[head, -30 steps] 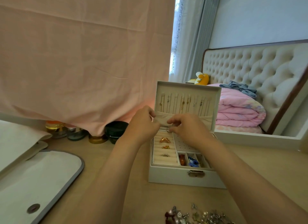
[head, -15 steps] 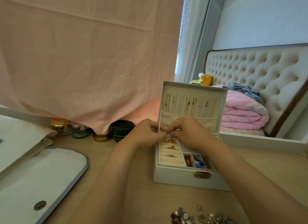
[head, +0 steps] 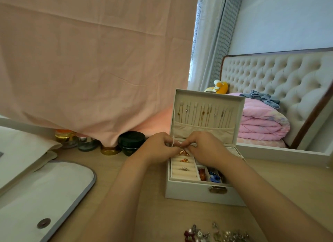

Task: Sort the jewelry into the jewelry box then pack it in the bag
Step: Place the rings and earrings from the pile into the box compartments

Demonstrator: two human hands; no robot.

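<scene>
We are seeing the left hand (head: 160, 149) and right hand (head: 207, 150) pinching one small gold piece (head: 181, 146) over the open white rectangular jewelry box (head: 189, 189) on the table (head: 153, 214). Three rings (head: 184, 160) are sitting in its cream rolls (head: 182, 174).

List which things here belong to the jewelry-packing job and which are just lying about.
Job: jewelry box, small ring pinched between left hand and right hand, loose jewelry pile, white bag.
Lying about: cosmetic jars, pink cloth, folded quilt, plush toy.

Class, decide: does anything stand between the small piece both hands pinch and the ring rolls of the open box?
Nothing visible does. The left hand and right hand hold the small piece right at the ring rolls; the lid stands open behind them.
</scene>
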